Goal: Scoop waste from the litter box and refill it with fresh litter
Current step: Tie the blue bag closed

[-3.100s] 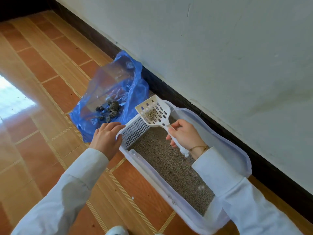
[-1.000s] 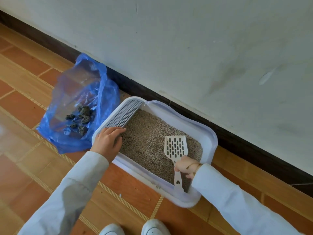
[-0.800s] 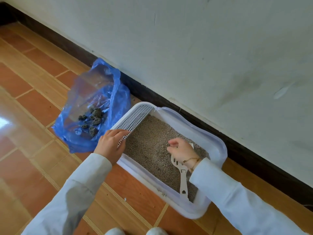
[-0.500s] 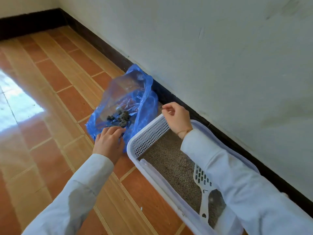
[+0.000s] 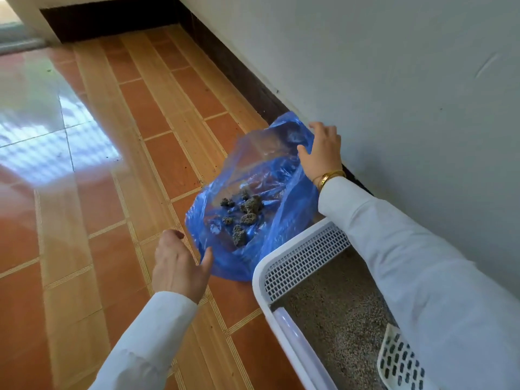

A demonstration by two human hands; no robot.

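Note:
A blue plastic bag [image 5: 284,229] lies open on the floor beside the wall, with several dark waste clumps [image 5: 244,212] inside. My right hand [image 5: 320,153] rests with spread fingers on the bag's far upper edge. My left hand [image 5: 180,266] is at the bag's near left edge, fingers relaxed, the thumb touching the plastic. The white litter box [image 5: 260,280] with a perforated end grid sits at lower right, filled with grey litter [image 5: 337,313]. The white slotted scoop [image 5: 399,361] lies in the litter, partly hidden by my right sleeve.
A white wall [image 5: 394,80] with a dark skirting board runs along the right, close behind the bag and box. Orange and tan floor tiles [image 5: 126,192] stretch to the left and far side, with a bright reflection at the left.
My right hand left the scoop lying in the litter and reached over the box to the bag's far edge. My left hand moved off the box rim to the bag's near side.

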